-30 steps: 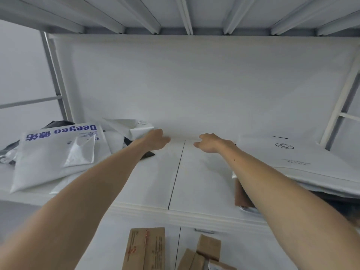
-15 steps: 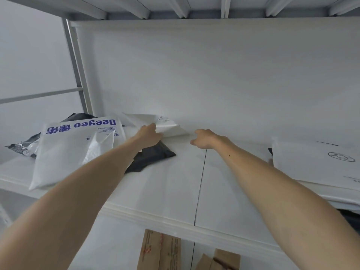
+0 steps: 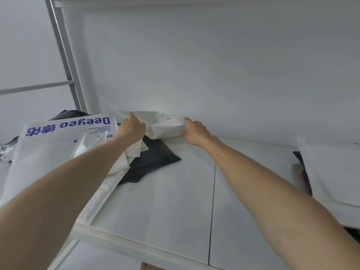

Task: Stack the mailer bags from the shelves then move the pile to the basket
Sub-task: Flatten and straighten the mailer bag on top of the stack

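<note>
A white mailer bag with a small label (image 3: 165,126) lies against the back wall of the white shelf (image 3: 175,201). My left hand (image 3: 133,127) grips its left end, fingers curled over the crumpled edge. My right hand (image 3: 194,130) touches its right end with the fingers reaching along the corner. A black mailer bag (image 3: 153,158) lies just in front, partly under my left forearm. A large white bag printed "Deeyeo" in blue (image 3: 56,145) sits at the left on more bags.
Another white mailer (image 3: 331,172) lies at the shelf's right end over a dark bag (image 3: 303,168). A grey metal upright (image 3: 64,55) stands at the back left. Cardboard shows below the shelf's front edge (image 3: 146,266).
Both hands have reached further back and left, onto the labelled white bag. The view has swung left and closer, so the right-hand mailer sits at the frame's edge.
</note>
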